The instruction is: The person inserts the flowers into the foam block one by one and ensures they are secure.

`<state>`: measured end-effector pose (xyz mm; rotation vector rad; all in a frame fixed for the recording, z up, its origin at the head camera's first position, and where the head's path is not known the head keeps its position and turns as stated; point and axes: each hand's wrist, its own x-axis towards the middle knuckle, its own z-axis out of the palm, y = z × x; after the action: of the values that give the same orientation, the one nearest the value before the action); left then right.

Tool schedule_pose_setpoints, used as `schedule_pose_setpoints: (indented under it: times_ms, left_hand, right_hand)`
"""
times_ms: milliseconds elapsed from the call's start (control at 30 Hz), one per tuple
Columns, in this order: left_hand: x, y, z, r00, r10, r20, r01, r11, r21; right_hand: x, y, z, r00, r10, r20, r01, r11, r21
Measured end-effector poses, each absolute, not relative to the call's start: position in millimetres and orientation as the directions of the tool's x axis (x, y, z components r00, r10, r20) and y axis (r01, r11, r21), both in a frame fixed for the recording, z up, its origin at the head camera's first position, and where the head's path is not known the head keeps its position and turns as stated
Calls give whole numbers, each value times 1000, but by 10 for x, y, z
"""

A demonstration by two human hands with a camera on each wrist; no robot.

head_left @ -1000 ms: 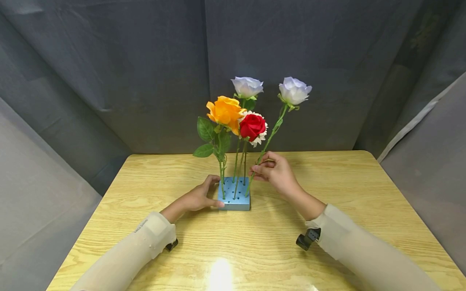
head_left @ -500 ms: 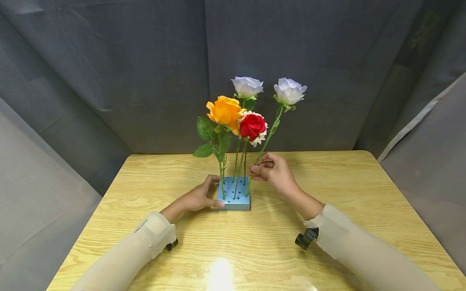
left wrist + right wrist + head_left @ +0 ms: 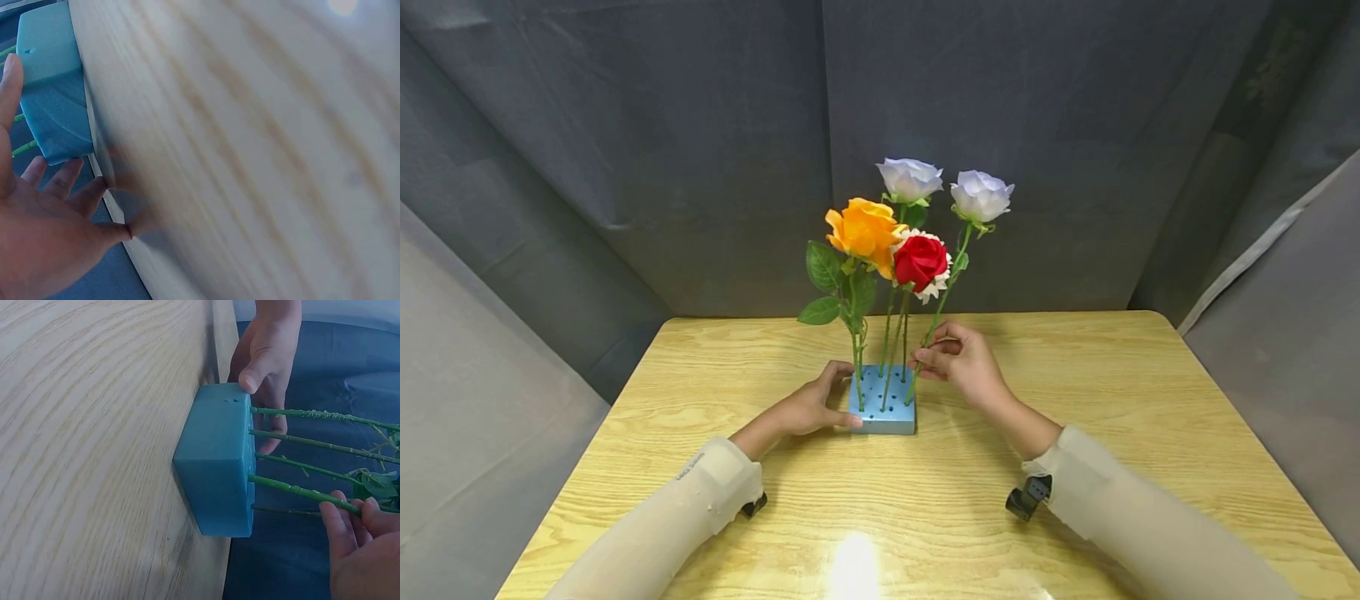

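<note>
A blue block (image 3: pixel 887 426) with holes in its top stands on the table, with several artificial flowers upright in it. My left hand (image 3: pixel 805 408) holds the block's left side, thumb at the front corner and fingers toward the back. In the left wrist view, fingertips lie right at the block's (image 3: pixel 53 75) side. Thumb and fingers of my right hand (image 3: pixel 966 367) pinch the green stem of a pale lilac rose (image 3: pixel 982 197). That stem's lower end stands in the block's right part, tilted slightly right. The right wrist view shows the pinched stem (image 3: pixel 284 487) meeting the block's top.
An orange rose (image 3: pixel 863 233) with green leaves, a red rose (image 3: pixel 920 261), a white flower (image 3: pixel 934 287) partly behind it and another pale lilac rose (image 3: pixel 910 179) stand close together. Grey cloth (image 3: pixel 715 150) hangs behind the wooden table (image 3: pixel 970 517).
The right-hand lilac rose's head has moved left and slightly down, so its stem stands more upright. My right hand has shifted slightly down with it. The left hand and block stayed put.
</note>
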<state>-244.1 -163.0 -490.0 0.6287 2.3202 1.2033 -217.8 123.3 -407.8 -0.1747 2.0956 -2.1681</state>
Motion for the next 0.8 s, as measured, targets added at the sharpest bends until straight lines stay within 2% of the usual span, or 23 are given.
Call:
schedule_pose_setpoints:
  times_ms: [800]
  left_hand:
    - [-2416, -1631, -4876, -789, 588, -178, 184, 503, 844]
  right_hand:
    - [-2148, 1141, -4324, -985, -171, 4, -12, 47, -999]
